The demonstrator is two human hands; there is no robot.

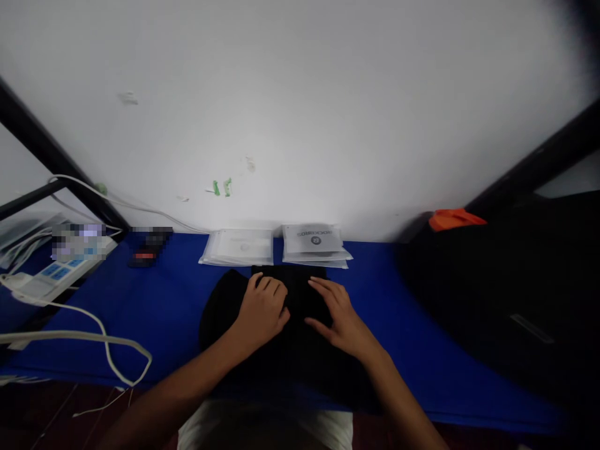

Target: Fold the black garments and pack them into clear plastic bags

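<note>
A black cloth item (294, 350), perhaps a garment, lies on the blue table surface (407, 350) in front of me. Its folds are too dark to make out. My left hand (265, 306) rests on its left part, fingers slightly bent and thumb apart, palm down. On the right part lies my right hand (338, 315), open, with thumb and fingers spread toward the middle of the cloth. Neither hand visibly grips the fabric. Just beyond the cloth are two stacks of frosted plastic bags: a left stack (239, 245) and a right stack (314, 244) with dark printed lettering.
A big black mass (497, 287) fills the right side, with an orange piece (454, 219) on top. At left are a white power strip (60, 275), loose white cables (84, 337) and a dark object (152, 247). A white wall (328, 112) stands behind.
</note>
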